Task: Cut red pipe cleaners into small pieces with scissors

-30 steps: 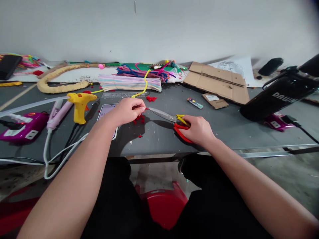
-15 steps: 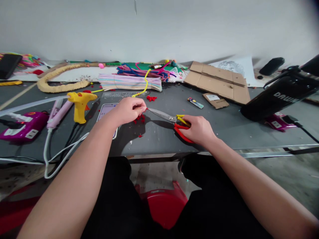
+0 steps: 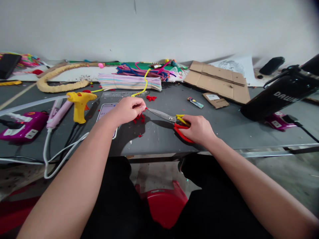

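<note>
My left hand (image 3: pixel 131 109) is closed in a pinch, with a small red bit of pipe cleaner (image 3: pixel 146 108) showing at the fingertips. A yellow pipe cleaner (image 3: pixel 146 83) curves up from behind this hand; whether the hand grips it too is hidden. In my right hand (image 3: pixel 198 129) are scissors with red and yellow handles (image 3: pixel 183 132). Their blades (image 3: pixel 160 114) look closed or nearly so and point left, the tips at the red bit. Below the left hand lie red scraps (image 3: pixel 139 119), and another red cluster (image 3: pixel 151 98) sits just beyond it.
A phone (image 3: pixel 106 109) lies partly under my left forearm. To the left are a yellow glue gun (image 3: pixel 81 104), a pink tool (image 3: pixel 59 113) and a purple power strip (image 3: pixel 30 126) with cables. Pipe cleaner bundles (image 3: pixel 129 82), cardboard (image 3: pixel 216 81) and a black bottle (image 3: pixel 276 96) stand around.
Hardly anything differs. Both hands and the scissors have shifted very slightly, and the scissor tips stay at the red bit by the left fingertips.
</note>
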### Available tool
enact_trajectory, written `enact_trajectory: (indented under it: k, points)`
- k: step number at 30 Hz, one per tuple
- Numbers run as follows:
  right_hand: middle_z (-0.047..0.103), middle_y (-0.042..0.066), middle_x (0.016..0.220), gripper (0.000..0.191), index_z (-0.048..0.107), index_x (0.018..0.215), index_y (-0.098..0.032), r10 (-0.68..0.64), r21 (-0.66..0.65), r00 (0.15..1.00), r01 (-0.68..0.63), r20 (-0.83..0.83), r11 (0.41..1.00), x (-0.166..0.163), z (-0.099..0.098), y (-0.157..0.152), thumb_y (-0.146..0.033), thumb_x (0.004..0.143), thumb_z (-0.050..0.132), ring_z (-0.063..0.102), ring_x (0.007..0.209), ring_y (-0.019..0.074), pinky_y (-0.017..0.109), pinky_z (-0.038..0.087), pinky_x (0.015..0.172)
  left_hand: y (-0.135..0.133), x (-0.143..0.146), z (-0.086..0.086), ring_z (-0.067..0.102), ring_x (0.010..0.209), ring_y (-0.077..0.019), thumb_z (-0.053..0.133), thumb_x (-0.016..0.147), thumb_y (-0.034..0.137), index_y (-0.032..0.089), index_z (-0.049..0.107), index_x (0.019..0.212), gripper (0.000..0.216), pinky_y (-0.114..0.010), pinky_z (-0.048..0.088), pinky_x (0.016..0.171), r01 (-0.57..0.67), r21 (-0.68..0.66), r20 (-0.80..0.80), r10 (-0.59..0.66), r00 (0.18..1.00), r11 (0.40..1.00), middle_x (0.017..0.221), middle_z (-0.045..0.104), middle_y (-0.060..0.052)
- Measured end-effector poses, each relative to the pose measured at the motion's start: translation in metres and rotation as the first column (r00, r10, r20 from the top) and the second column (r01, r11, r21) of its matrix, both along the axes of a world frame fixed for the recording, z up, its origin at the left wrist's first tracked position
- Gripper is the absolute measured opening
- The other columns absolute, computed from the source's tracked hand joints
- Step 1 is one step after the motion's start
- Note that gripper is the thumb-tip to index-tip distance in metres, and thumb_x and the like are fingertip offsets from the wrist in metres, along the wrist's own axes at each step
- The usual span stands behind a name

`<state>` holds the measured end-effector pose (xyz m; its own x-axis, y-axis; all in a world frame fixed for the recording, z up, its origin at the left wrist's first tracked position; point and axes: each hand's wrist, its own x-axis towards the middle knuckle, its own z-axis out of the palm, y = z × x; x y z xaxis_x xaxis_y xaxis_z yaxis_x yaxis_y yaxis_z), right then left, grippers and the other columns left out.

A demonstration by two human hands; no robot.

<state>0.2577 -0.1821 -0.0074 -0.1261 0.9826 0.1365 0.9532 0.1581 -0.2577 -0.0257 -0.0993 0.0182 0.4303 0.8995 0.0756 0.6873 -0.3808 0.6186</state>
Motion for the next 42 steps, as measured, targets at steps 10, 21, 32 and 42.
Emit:
enact_trajectory:
  k: [10,21,32,42]
  points:
    - [0.066,0.003,0.070,0.031,0.062,0.072,-0.022,0.009,0.001,1.000,-0.009,-0.004,1.000,-0.0007,0.0009,-0.0001,-0.051,0.078,0.056,0.048,0.059,0.0150,0.027,0.023,0.053,0.0008,0.0005,-0.0011,0.053,0.060,-0.0134,0.053,0.083,0.035,0.019,0.063,0.080,0.020,-0.025,0.038,0.056,0.000,-0.032,0.024,0.001,1.000,0.999,0.069,0.063,-0.002]
    - [0.064,0.004,0.066,0.030,0.060,0.070,-0.022,-0.012,-0.010,1.000,0.012,-0.024,1.000,-0.0006,0.0008,-0.0004,-0.050,0.077,0.056,0.047,0.057,0.0151,0.027,0.022,0.054,0.0011,0.0006,-0.0008,0.054,0.059,-0.0138,0.054,0.084,0.037,0.018,0.063,0.081,0.021,-0.025,0.039,0.055,0.008,-0.053,0.070,-0.004,0.998,0.999,0.068,0.063,-0.003]
    - [0.057,0.002,0.061,0.033,0.051,0.064,-0.022,-0.015,0.006,0.999,0.015,-0.042,1.000,-0.0005,-0.0003,0.0001,-0.052,0.076,0.055,0.041,0.055,0.0139,0.027,0.022,0.054,0.0006,0.0020,0.0009,0.055,0.059,-0.0130,0.053,0.085,0.035,0.019,0.062,0.079,0.020,-0.025,0.041,0.056,0.016,-0.031,0.071,-0.014,0.997,0.999,0.067,0.063,-0.002]
    - [0.054,0.001,0.059,0.029,0.047,0.062,-0.022,-0.012,0.023,0.999,0.013,-0.050,1.000,0.0006,-0.0022,-0.0001,-0.046,0.075,0.055,0.039,0.054,0.0132,0.027,0.022,0.053,0.0012,0.0019,0.0010,0.055,0.058,-0.0126,0.053,0.085,0.034,0.019,0.061,0.078,0.018,-0.025,0.041,0.056,0.018,-0.030,0.070,-0.016,0.997,0.999,0.067,0.062,-0.001]
